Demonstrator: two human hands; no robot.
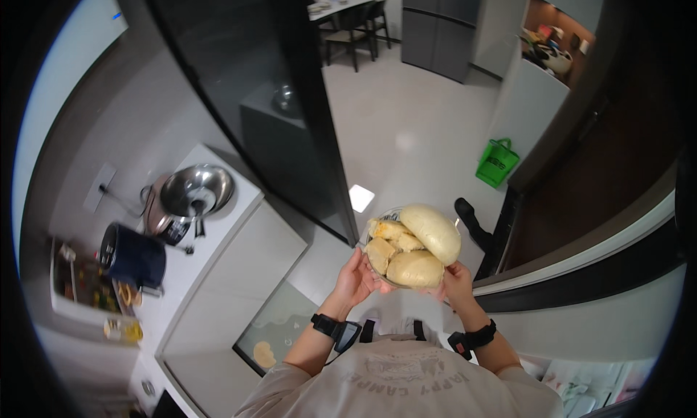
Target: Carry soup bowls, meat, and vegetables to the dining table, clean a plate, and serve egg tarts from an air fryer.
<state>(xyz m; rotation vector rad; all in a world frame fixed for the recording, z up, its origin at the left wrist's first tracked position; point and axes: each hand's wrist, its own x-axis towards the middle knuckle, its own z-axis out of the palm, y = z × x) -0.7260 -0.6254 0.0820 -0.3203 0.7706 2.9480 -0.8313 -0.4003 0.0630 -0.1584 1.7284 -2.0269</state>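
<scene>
Both my hands carry a plate (391, 215) in front of my body, above the floor. It is heaped with pale steamed buns. One large whole bun (431, 233) leans over the plate's right side, and another large bun (416, 269) lies at the near edge. Broken bun pieces (380, 253) fill the left side, some with yellow-orange patches. My left hand (356, 279) grips the plate's near left rim, its fingers partly underneath. At the near right rim, my right hand (458, 284) holds on, its fingers partly hidden by the buns.
A dark-framed glass sliding door (294, 146) stands ahead on the left. The white counter (218, 244) at left bears a steel bowl (199, 189) and a dark blue appliance (135, 254). A green bag (496, 162) and a black shoe-like object (471, 222) lie ahead right, near a doorway.
</scene>
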